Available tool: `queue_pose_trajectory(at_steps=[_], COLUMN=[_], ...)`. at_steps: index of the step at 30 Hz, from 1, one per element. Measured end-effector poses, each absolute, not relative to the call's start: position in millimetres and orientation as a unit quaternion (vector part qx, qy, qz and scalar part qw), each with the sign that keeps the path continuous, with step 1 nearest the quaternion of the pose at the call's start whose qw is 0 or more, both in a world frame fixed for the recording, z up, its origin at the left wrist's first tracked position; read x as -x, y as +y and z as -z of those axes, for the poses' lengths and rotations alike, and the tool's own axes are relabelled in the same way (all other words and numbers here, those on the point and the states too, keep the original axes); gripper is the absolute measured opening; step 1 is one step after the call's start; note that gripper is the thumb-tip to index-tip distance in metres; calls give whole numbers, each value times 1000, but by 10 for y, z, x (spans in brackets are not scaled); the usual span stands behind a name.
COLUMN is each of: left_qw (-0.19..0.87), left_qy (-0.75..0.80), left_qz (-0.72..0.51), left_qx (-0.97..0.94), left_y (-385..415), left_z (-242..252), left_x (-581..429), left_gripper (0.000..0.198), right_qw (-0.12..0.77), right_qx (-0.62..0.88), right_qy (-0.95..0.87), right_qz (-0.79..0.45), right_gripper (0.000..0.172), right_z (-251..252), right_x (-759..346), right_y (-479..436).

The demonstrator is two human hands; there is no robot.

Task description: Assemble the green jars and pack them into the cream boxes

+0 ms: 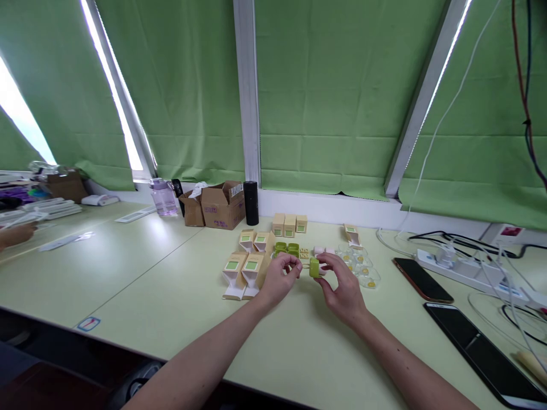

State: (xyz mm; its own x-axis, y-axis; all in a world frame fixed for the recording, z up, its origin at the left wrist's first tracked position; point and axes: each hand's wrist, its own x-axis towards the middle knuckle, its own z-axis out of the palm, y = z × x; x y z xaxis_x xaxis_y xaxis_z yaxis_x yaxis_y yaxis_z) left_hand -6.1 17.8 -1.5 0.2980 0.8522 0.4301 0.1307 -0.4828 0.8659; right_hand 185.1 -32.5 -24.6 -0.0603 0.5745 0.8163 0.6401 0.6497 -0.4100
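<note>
My right grip (344,287) pinches a small green rounded-square plastic case (314,267), upright, just right of my left grip (280,277); whether that holds anything I cannot tell. Tan cardboard boxes (252,265) stand farther left on the pale-green counter (277,347).

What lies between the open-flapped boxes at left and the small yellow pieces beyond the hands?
In the head view, a cluster of green pieces lies between the open-flapped boxes and the small yellow pieces, just beyond the left hand.
</note>
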Motion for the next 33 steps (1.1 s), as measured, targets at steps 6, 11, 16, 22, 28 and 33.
queue_pose_trajectory(at_steps=[6,11,16,22,28,33], left_qw=[333,275,215,134,122,118], left_qy=[356,341,265,220,209,209], left_qz=[-512,-528,-519,-500,-504,-509], left_qx=[-707,-728,-784,-827,-829,-827], left_y=[203,174,103,69,92,117], left_z=[24,11,-10,-14,7,27], left_x=[75,96,109,98,82,74], left_gripper=[14,14,39,56,54,52], right_qw=[538,517,514,503,495,482], right_qx=[417,407,385,361,336,339], right_qy=[-731,-749,-760,-770,-781,-785], right_qz=[52,84,103,151,181,193], right_gripper=[46,53,54,36,35,34], right_z=[232,203,203,200,147,133], right_x=[-1881,-1879,-1873,-1893,-1870,-1866], right_y=[-336,-365,-358,-346,-374,-382])
